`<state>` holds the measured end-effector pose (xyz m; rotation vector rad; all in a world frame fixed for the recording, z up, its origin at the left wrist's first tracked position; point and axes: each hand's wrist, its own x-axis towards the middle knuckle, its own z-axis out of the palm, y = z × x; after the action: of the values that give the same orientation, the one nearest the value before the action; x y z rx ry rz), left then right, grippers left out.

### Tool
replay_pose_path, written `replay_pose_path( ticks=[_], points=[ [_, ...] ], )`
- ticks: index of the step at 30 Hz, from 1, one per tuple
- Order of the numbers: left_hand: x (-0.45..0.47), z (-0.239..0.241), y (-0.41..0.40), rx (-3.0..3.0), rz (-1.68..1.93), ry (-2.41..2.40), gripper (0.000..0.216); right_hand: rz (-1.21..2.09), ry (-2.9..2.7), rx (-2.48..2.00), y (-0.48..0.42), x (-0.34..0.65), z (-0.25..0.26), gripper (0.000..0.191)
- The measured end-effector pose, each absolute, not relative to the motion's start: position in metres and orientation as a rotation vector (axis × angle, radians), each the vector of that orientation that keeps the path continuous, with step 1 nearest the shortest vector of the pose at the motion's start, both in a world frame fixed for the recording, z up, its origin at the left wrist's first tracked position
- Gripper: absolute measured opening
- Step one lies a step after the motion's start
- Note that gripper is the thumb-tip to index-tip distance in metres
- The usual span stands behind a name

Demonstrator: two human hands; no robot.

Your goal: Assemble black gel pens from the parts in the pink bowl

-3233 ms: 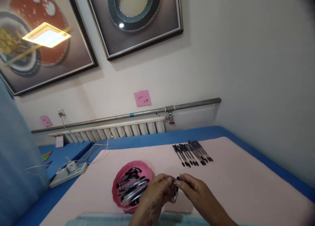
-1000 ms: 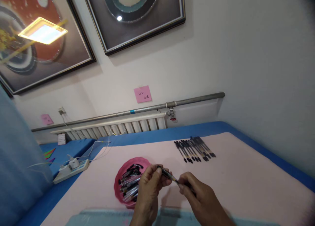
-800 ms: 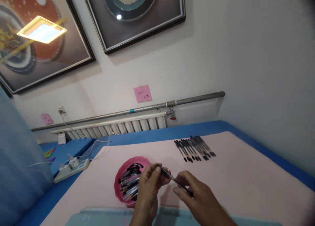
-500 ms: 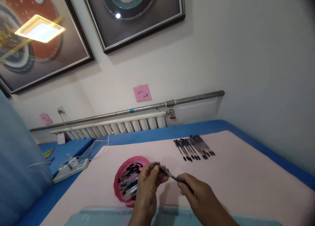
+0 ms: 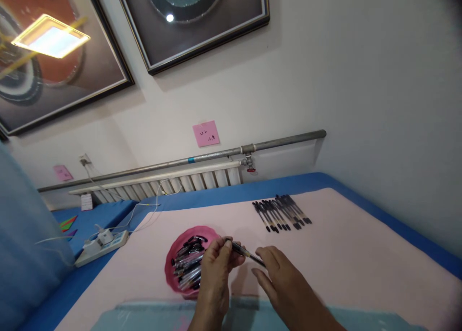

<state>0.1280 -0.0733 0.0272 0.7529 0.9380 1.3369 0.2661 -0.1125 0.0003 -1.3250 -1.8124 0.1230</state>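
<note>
Dozens of pen parts fill a pink bowl (image 5: 173, 273) at lower centre; left hand (image 5: 216, 273) pinches one pen (image 5: 245, 252), right hand (image 5: 277, 278) loosely open beside it.

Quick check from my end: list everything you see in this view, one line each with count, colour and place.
pen: one, black, held above the mat between the two hands
bowl: one, pink, near side of the mat, full of loose pen parts
row of pens: about ten, black, laid side by side at the far right of the mat
mat: one, pale pink, covering the table
table: one, blue, along the wall
power strip: one, white, left on the blue surface
sticky note: one, pink, on the wall
radiator: one, white, under a grey pipe
framed pictures: two, dark frames, on the wall
left hand: pinching the pen's end
right hand: fingers open, beside the pen's other end
</note>
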Motion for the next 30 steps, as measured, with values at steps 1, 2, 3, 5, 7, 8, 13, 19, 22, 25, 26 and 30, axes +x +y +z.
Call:
replay_pose_path(
  ticks=[1, 2, 3, 5, 7, 8, 13, 19, 22, 25, 26, 30],
  points=[
    [0.1282, 0.0276, -0.0736, 0.76, 1.34, 0.933, 0.036, 0.12, -1.804, -1.327, -0.1128, 0.2654, 0.0006, 0.014],
    [0.1285, 0.0281, -0.0739, 0.771, 1.34, 0.925, 0.035, 0.16, -1.797, -1.336, -0.1133, 0.2649, 0.0013, 0.016],
    [0.1287, 0.0287, -0.0741, 0.783, 1.336, 0.917, 0.035, 0.233, -1.786, -1.351, -0.1139, 0.2645, 0.0024, 0.019],
    [0.1292, 0.0298, -0.0742, 0.799, 1.325, 0.909, 0.034, 0.403, -1.76, -1.37, -0.1151, 0.2639, 0.005, 0.021],
    [0.1298, 0.0303, -0.0741, 0.798, 1.323, 0.915, 0.034, 0.472, -1.744, -1.376, -0.1161, 0.2633, 0.0073, 0.017],
    [0.1301, 0.0303, -0.074, 0.792, 1.324, 0.922, 0.035, 0.444, -1.741, -1.378, -0.1165, 0.263, 0.0081, 0.014],
    [0.1306, 0.0295, -0.0741, 0.784, 1.326, 0.937, 0.036, 0.322, -1.732, -1.403, -0.1167, 0.2625, 0.0082, 0.016],
    [0.1293, 0.0286, -0.0732, 0.777, 1.329, 0.961, 0.037, 0.418, -1.737, -1.38, -0.1154, 0.2612, 0.005, 0.011],
    [0.1286, 0.0276, -0.0721, 0.781, 1.329, 0.964, 0.038, 0.35, -1.738, -1.375, -0.1156, 0.2609, 0.0038, 0.013],
    [0.1276, 0.0272, -0.0714, 0.794, 1.324, 0.952, 0.037, 0.442, -1.729, -1.388, -0.1157, 0.2608, 0.0047, 0.016],
    [0.1274, 0.0272, -0.0714, 0.798, 1.323, 0.949, 0.037, 0.487, -1.721, -1.397, -0.1157, 0.2604, 0.0054, 0.016],
    [0.1294, 0.0256, -0.0721, 0.791, 1.324, 0.934, 0.034, 0.587, -1.699, -1.436, -0.1165, 0.2577, 0.0091, 0.017]
  ],
)
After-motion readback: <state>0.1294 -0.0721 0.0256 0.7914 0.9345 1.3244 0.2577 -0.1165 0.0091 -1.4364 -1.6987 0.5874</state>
